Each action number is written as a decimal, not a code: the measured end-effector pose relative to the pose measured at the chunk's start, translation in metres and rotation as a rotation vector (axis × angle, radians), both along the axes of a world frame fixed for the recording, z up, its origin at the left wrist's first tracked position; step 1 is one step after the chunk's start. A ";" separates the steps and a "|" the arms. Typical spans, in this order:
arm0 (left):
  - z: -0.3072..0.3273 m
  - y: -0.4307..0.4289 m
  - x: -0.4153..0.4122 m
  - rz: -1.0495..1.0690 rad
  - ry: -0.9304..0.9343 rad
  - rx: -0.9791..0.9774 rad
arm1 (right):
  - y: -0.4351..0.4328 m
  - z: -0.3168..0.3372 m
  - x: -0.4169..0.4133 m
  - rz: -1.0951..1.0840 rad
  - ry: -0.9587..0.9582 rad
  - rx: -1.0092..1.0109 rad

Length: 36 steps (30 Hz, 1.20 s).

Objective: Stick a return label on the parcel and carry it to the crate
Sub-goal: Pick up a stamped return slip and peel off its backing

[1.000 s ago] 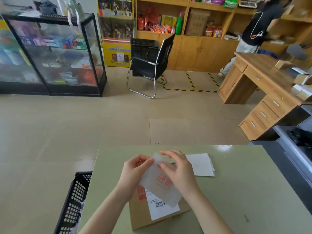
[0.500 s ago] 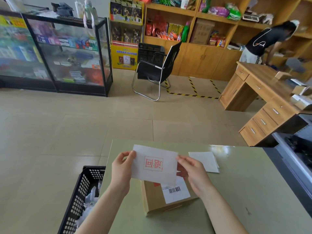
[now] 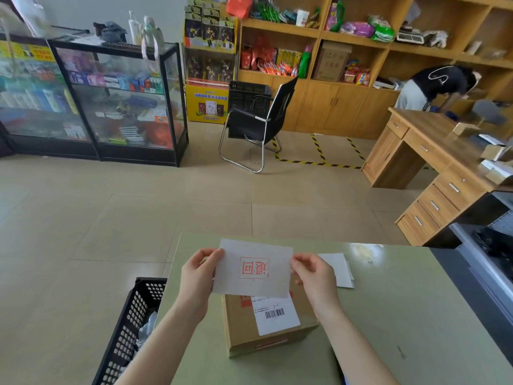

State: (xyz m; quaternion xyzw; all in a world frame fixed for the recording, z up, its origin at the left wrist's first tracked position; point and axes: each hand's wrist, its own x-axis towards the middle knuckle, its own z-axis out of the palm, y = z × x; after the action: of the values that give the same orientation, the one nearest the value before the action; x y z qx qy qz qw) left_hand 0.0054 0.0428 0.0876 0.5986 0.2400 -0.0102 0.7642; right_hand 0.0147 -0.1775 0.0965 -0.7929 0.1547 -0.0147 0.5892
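Over table, fingers pinch return label.

Beige tile floor; around a black chair: glass cabinets left, wooden shelves behind, a wooden desk right.

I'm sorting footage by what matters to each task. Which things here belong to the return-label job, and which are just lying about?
Part of the job:
- return label, held by left hand and right hand
- cardboard parcel on the green table
- black crate beside the table

Just lying about:
- white sheets
- black chair
- glass cabinet
- wooden desk
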 end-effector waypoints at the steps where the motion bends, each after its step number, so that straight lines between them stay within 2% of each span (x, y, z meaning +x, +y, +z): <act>1: 0.001 -0.003 -0.002 -0.015 -0.005 -0.006 | 0.001 0.001 -0.001 -0.037 -0.090 -0.164; 3: 0.005 -0.014 -0.004 -0.037 -0.020 -0.035 | 0.008 0.006 -0.005 0.009 -0.276 -0.297; 5: 0.009 -0.026 -0.006 -0.076 -0.036 -0.080 | 0.023 0.011 -0.008 0.198 -0.344 -0.283; 7: 0.013 -0.037 -0.008 -0.133 -0.041 -0.134 | 0.035 0.014 -0.010 0.316 -0.343 -0.272; 12: 0.016 -0.042 -0.007 -0.203 -0.047 -0.323 | 0.036 0.012 -0.008 0.341 -0.364 -0.257; 16: 0.012 -0.042 -0.007 -0.203 -0.045 -0.383 | 0.027 0.005 -0.007 0.388 -0.362 -0.240; 28: 0.012 -0.043 -0.005 -0.171 -0.077 -0.278 | 0.019 -0.005 -0.005 0.448 -0.367 -0.219; 36: 0.010 -0.040 -0.005 -0.211 -0.076 -0.094 | 0.018 -0.008 -0.003 0.477 -0.379 -0.253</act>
State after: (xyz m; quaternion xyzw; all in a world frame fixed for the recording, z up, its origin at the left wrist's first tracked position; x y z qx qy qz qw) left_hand 0.0006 0.0031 0.0974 0.5839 0.1459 -0.0794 0.7946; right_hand 0.0118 -0.1597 0.0881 -0.8569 -0.1510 -0.0429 0.4911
